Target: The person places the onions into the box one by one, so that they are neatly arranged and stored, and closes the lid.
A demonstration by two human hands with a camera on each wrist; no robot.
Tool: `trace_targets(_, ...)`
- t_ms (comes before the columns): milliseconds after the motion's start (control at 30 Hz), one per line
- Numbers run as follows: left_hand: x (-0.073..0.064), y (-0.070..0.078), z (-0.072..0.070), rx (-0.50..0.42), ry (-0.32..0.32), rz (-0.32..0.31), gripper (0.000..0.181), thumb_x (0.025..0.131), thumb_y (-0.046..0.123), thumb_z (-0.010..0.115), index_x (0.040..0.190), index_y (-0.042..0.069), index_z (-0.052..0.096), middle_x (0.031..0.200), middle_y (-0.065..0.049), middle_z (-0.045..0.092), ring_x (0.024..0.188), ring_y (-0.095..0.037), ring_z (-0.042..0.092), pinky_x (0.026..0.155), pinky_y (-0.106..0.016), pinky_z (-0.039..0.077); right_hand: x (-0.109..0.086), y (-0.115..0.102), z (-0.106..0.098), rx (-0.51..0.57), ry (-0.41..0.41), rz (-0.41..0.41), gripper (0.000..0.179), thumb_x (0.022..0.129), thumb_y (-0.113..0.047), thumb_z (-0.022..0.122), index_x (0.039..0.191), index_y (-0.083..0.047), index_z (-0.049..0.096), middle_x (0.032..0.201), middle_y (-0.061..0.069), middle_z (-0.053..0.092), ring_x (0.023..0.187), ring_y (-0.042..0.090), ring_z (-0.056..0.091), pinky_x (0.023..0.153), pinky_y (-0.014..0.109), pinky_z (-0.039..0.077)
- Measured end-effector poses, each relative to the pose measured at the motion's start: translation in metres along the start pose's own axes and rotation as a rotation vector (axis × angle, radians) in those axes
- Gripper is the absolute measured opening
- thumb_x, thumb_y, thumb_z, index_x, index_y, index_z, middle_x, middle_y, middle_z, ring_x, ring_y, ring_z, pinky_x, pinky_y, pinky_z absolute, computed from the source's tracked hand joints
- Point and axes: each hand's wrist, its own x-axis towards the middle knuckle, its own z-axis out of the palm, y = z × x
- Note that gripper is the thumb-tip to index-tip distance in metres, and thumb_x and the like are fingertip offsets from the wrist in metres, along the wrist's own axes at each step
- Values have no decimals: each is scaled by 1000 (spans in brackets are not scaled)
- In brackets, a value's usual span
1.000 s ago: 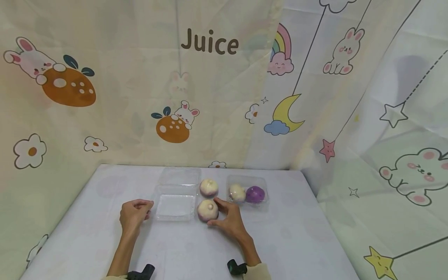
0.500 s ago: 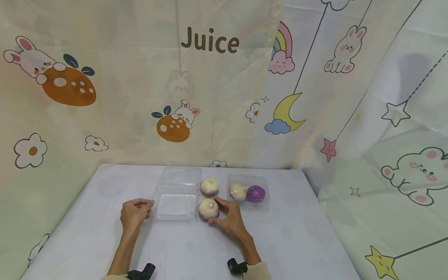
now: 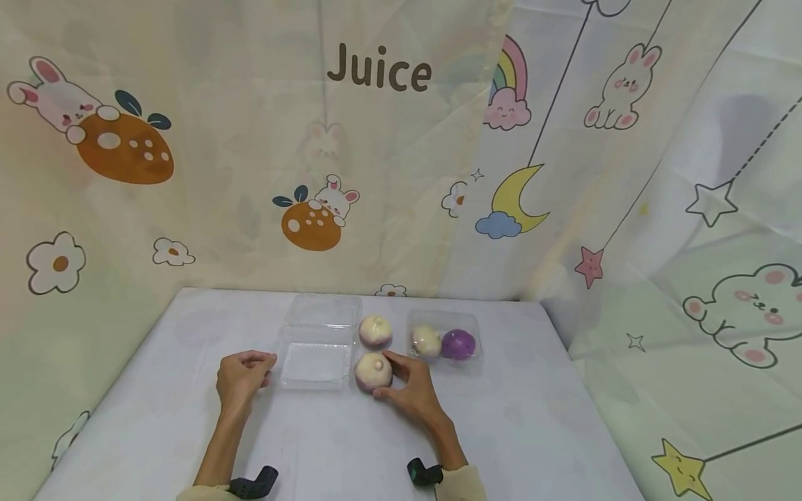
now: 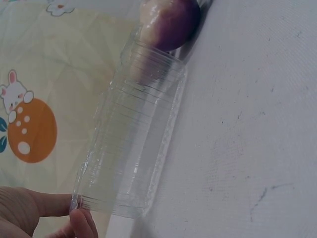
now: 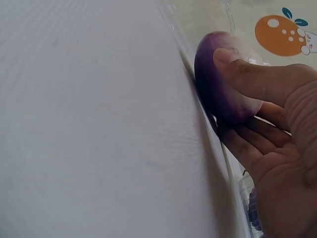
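A clear hinged plastic container (image 3: 316, 386) lies open on the white table, its lid (image 3: 322, 306) folded back. At its left side, my left hand (image 3: 241, 379) pinches the rim between thumb and index finger, as the left wrist view shows. To the container's right, my right hand (image 3: 410, 390) holds a round turnip (image 3: 373, 372), creamy white on top with a small nub and purple below. In the right wrist view, the thumb presses on the turnip (image 5: 218, 94) and the fingers curl round its other side. A second turnip (image 3: 375, 332) sits right behind it.
Another clear container (image 3: 443, 320) at the right holds a cream-topped turnip (image 3: 426, 341) and a purple one (image 3: 459, 344). Printed cloth (image 3: 388, 174) hangs behind and beside the table (image 3: 351, 445).
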Motion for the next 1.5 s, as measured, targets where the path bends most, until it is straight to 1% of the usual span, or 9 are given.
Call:
trace_targets(133,0,0,0,5,7,3,22,98,16,76,101,-6,79,69,-3,72,59,-15,67,53,-24,60,0,-1,-1,6,-5,9,83,74,1,98,148,8,60,149,26,66,142,38,64,116,31,54)
trace_targets(267,1,0,0,3,-2,12,23,98,16,76,102,-7,79,68,-2,72,59,-15,68,53,-25,60,0,-1,-1,17,-10,19,82,75,1,98,147,8,61,149,25,67,142,38,65,116,30,55)
trace_targets(367,0,-1,-1,3,-4,3,23,98,16,77,102,-6,79,69,-1,72,59,-14,67,53,-25,60,-1,0,-1,20,-13,14,80,74,0,98,146,7,63,146,24,68,140,38,66,115,30,56)
trace_targets(500,0,-1,-2,-1,-4,5,23,98,16,77,102,-6,79,71,-3,73,60,-14,67,53,-25,60,-2,1,-1,4,-17,-28,77,76,-5,99,144,5,65,142,23,71,134,39,69,112,30,58)
trace_targets(667,1,-1,-2,-7,-1,14,23,98,15,77,102,-7,79,72,-6,74,61,-14,66,53,-25,60,-3,2,-1,-34,-16,-68,73,78,-12,99,143,1,67,139,20,73,129,34,72,109,30,61)
trace_targets(900,1,0,-1,-5,-1,15,24,98,16,77,103,-8,78,72,-7,74,60,-14,66,53,-24,60,-5,-2,-2,-33,-23,-40,72,78,-14,100,142,-6,70,138,15,74,129,29,72,110,29,60)
trace_targets(1100,1,1,0,-3,0,12,24,98,16,76,103,-8,78,71,-6,74,60,-14,67,53,-25,60,-6,-3,-2,-50,-22,-75,71,77,-12,101,140,-2,70,133,18,75,124,26,73,107,30,62)
trace_targets(1333,1,0,0,-3,-3,19,24,98,16,77,102,-8,78,71,-5,73,61,-14,67,53,-25,61,-7,-5,-4,-49,-28,-33,72,74,-11,102,139,-4,71,134,13,76,124,21,73,108,28,61)
trace_targets(1500,1,-1,0,-1,-5,17,24,98,16,77,102,-7,78,71,-5,74,61,-14,67,53,-24,61,-9,-5,-5,-51,-28,-60,71,74,-12,101,138,-3,72,133,16,76,123,27,74,108,30,61)
